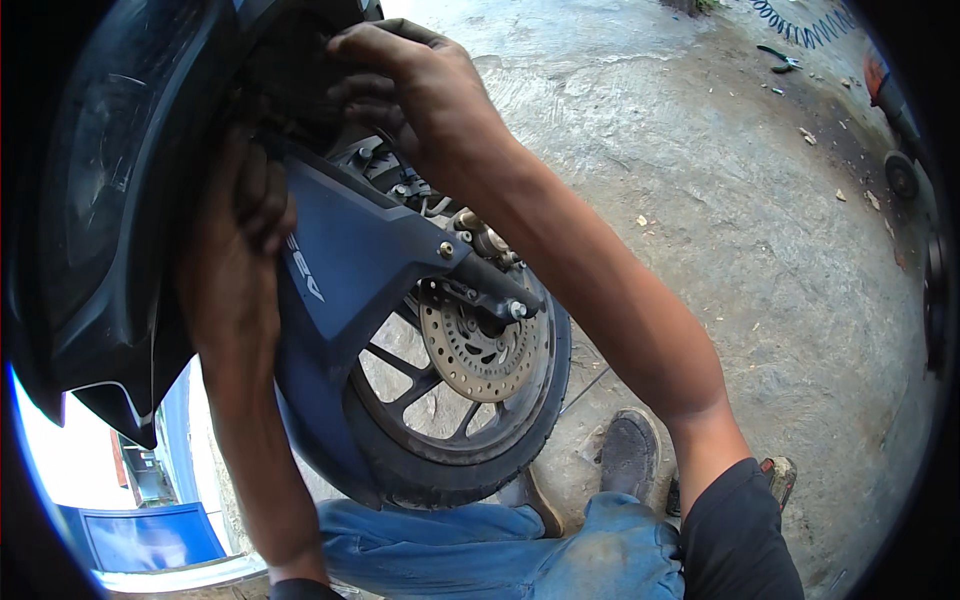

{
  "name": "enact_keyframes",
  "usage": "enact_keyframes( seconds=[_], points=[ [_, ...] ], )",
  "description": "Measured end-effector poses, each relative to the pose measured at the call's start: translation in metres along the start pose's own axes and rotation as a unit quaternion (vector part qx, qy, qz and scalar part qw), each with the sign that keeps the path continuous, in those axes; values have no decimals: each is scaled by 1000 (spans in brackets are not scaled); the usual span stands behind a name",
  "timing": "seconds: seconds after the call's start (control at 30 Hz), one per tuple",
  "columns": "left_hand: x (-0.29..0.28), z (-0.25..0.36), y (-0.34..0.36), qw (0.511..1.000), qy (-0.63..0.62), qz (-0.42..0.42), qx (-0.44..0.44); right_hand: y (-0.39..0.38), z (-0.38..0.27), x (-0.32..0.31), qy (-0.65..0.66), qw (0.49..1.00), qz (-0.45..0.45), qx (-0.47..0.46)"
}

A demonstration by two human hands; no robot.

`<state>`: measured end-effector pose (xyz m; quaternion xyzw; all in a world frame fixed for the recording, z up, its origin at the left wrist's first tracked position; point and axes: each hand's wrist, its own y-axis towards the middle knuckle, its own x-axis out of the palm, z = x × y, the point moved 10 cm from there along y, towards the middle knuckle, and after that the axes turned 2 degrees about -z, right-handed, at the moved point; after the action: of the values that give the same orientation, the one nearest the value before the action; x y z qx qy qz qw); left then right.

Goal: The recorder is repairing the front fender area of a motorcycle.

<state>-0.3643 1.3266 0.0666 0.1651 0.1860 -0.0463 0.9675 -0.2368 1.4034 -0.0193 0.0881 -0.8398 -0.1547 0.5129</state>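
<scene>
Both my hands are at a motorcycle's front end, in the dark gap between its black front fairing (150, 230) and the blue front fender (350, 240). My left hand (240, 200) reaches up from below beside the fender, its fingers curled and the tips lost in shadow. Higher up and to the right, my right hand (405, 90) is bent at the wrist with curled fingers at the gap's edge. Whatever either hand grips is hidden or too dark to name. Below them stands the front wheel (410, 440) with its perforated brake disc (480, 345).
Rough concrete ground (620, 150) spreads to the right. Pliers (780, 60) lie at the far right near a coiled hose (810, 28). An orange and black wheeled machine (890, 100) stands at the right edge. My shoe (630, 450) is close to the tyre.
</scene>
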Motion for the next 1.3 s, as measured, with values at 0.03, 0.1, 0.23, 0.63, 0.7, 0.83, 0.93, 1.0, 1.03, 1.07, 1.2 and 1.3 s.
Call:
enact_keyframes(
  seconds=[0.03, 0.1, 0.23, 0.63, 0.7, 0.83, 0.93, 1.0, 1.03, 1.07, 1.2, 1.3],
  points=[
    [-5, 3, 8, 1000, 4, 1, 1, 5, 3, 7, 4, 1000, -1, -1],
    [-18, -4, 21, 979, 192, 24, -61, 12, 11, 8, 61, 997, 45, 9],
    [-39, 17, 47, 933, 315, 83, 156, 14, 26, 21, 122, 990, 63, 35],
    [-72, -43, 157, 961, 271, -30, 43, 10, 29, -2, 106, 990, 92, 19],
    [-115, -55, 192, 971, 188, -126, 72, 12, 36, 13, 119, 989, 80, 28],
    [25, 5, 100, 908, -81, -411, 6, 10, 14, -10, 77, 993, 94, 4],
    [-25, 3, 97, 953, 240, 158, -99, 22, 35, -2, 97, 989, 36, 102],
    [-53, 6, 127, 973, 226, 10, 43, 26, 34, 7, 99, 992, 18, 81],
    [-44, -28, 137, 979, 199, -3, 34, 25, 38, -17, 60, 996, 31, 65],
    [-46, -29, 140, 982, 185, -5, 30, 24, 37, -13, 64, 995, 31, 65],
    [-44, -35, 148, 988, 149, -16, 36, 18, 26, -3, 90, 995, 15, 44],
    [-49, 0, 139, 975, 223, 5, 19, 1, 10, 41, 184, 982, -9, 38]
  ],
)
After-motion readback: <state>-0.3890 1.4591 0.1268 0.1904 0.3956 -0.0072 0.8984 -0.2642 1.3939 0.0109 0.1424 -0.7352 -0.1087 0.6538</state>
